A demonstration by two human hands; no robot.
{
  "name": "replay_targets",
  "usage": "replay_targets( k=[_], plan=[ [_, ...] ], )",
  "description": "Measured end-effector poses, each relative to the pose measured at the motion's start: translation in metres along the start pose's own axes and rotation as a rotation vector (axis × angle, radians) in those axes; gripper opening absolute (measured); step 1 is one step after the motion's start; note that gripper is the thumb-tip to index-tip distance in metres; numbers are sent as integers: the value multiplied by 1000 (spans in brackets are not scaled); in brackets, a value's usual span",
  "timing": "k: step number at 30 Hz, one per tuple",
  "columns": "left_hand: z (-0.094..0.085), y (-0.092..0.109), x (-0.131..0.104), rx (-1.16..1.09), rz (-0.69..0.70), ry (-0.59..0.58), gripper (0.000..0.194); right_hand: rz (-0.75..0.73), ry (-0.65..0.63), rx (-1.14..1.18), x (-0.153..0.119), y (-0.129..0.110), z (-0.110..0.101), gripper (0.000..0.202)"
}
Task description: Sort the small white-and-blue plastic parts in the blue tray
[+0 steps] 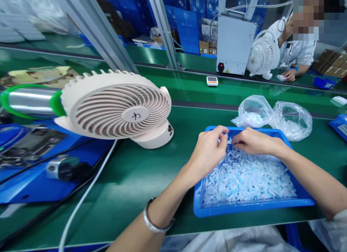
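A blue plastic tray (230, 209) on the green bench holds a heap of small white and pale-blue tube-like pieces (244, 179). Over its far left corner, my left hand (211, 150) is closed with thumb and index finger pinched together; what they hold is too small to make out. My right hand (248, 140) bends down at the tray's far side, its fingers closed at the edge of the heap. Its fingertips are partly hidden, so any piece in them cannot be named. Both hands are close together. A silver bracelet (155, 221) circles my left wrist.
Left of the tray stands a beige desk fan (135, 114) with a white cord (86, 194). Two clear plastic bags (255, 109) lie behind the tray. Farther back are a small white meter (212, 81), a metal box (234, 46) and a co-worker (300, 56) beside a white fan (262, 55).
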State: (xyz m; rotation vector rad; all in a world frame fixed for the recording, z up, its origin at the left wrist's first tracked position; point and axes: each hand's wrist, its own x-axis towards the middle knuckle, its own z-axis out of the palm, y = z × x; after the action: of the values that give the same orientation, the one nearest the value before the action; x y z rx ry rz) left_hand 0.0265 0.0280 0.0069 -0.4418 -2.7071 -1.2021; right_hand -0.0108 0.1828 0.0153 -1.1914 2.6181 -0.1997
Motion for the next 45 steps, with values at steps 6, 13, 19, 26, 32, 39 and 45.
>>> replay_targets(
  k=[6,13,19,26,32,39,45],
  plan=[
    [-1,-1,0,5,10,17,15,-79,-17,33,3,-4,10,20],
    [0,0,-1,-8,20,20,15,-28,-148,-219,9,-25,23,20],
    [0,0,0,-37,48,32,16,-3,-120,-407,8,-41,28,19],
    [0,-1,0,-51,46,34,16,4,-95,-518,4,-49,32,19],
    [-2,0,0,-94,-4,69,17,-48,-140,-526,2,-51,33,19],
    [-2,0,0,-177,-67,85,12,-61,-41,-476,-2,-41,26,19],
    [-5,0,4,-638,-188,23,14,-19,293,-227,-10,-27,2,22]
  ],
)
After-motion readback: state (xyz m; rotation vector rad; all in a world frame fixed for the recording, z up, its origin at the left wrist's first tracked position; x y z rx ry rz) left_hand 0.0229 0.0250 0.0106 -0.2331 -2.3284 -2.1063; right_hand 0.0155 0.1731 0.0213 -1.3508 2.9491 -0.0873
